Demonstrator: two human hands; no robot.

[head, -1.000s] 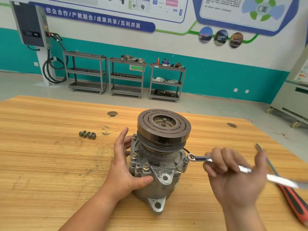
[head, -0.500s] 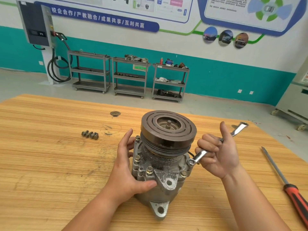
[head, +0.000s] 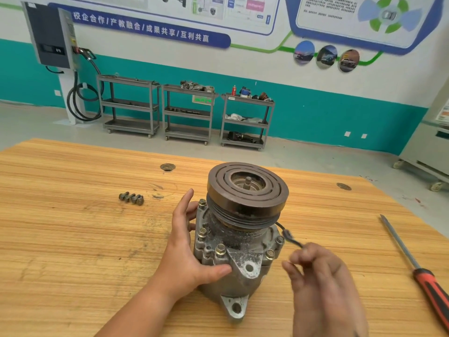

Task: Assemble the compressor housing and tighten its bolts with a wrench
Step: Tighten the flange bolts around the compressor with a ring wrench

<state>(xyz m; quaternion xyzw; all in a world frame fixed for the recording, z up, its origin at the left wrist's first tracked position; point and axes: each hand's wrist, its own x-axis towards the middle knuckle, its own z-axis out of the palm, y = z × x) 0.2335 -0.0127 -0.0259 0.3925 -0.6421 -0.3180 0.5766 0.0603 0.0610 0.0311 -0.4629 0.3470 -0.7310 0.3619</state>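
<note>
One compressor (head: 243, 261) stands up, pulley (head: 264, 190) on top.
My left hand (head: 187, 251) holds it; right hand (head: 323, 276) too blurry to tell. One screwdriver (head: 413, 262), right.

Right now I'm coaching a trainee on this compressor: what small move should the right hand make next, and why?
Probably set the tip of the wrench onto the bolt on the right flange. The left hand grips the compressor housing, and the blurred right hand holds the tip just beside that bolt, apparently not seated.

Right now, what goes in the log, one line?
left hand holds compressor | right hand blurred beside it | bolts, screwdriver on table
</note>
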